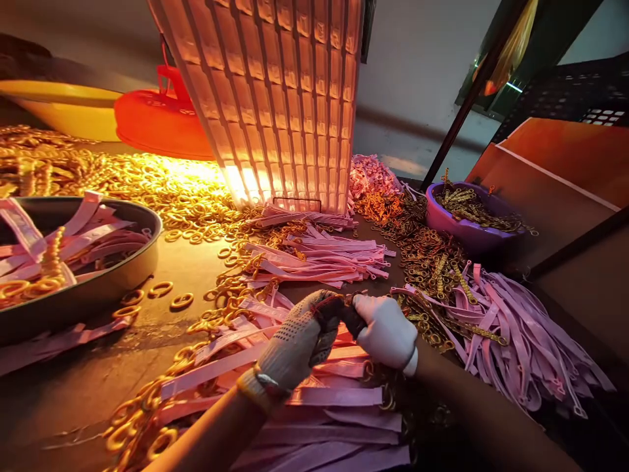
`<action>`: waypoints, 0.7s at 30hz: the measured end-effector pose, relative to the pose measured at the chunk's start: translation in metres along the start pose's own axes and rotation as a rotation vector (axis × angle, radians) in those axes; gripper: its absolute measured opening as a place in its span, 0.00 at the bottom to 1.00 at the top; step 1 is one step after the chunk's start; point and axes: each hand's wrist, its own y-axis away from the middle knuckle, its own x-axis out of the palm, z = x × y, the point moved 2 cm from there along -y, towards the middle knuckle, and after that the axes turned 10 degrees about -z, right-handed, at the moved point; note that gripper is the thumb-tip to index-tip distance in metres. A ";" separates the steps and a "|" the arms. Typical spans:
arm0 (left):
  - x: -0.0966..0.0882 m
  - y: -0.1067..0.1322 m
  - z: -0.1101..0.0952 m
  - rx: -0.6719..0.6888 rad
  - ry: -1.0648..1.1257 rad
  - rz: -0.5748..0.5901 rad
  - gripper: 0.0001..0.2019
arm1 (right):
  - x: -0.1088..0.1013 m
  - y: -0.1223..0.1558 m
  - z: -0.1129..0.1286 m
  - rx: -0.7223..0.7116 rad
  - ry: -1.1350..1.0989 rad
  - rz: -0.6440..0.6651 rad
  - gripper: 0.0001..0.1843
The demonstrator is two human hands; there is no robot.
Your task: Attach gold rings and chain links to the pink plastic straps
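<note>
- Bench (73, 393) lies under both hands.
- Pink straps (319, 255) are heaped beneath and just beyond the grips.
- Gold rings (147, 180) are scattered far left of them.
- Left hand (299, 341) and right hand (386, 331) (both gloved) touch, each grip pinching a small dark piece (348, 313) between them.

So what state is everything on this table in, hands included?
left hand: gloved, closed on small dark piece
right hand: gloved, pinching the same piece
ribbed panel: upright, glowing
gold rings: loose, scattered
pink straps: lying flat in piles
metal pan: partly filled with pink straps and gold rings
purple bowl: full of gold metal parts
</note>
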 end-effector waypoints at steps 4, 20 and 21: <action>-0.009 -0.026 -0.043 0.333 -0.644 -0.019 0.17 | -0.002 0.001 -0.020 0.161 -0.096 -0.152 0.17; 0.026 -0.129 -0.026 0.706 -1.407 -0.037 0.06 | 0.011 0.009 -0.035 0.275 0.020 0.106 0.17; 0.023 -0.121 -0.032 0.717 -1.393 -0.041 0.06 | 0.010 0.010 -0.035 0.285 0.019 0.080 0.16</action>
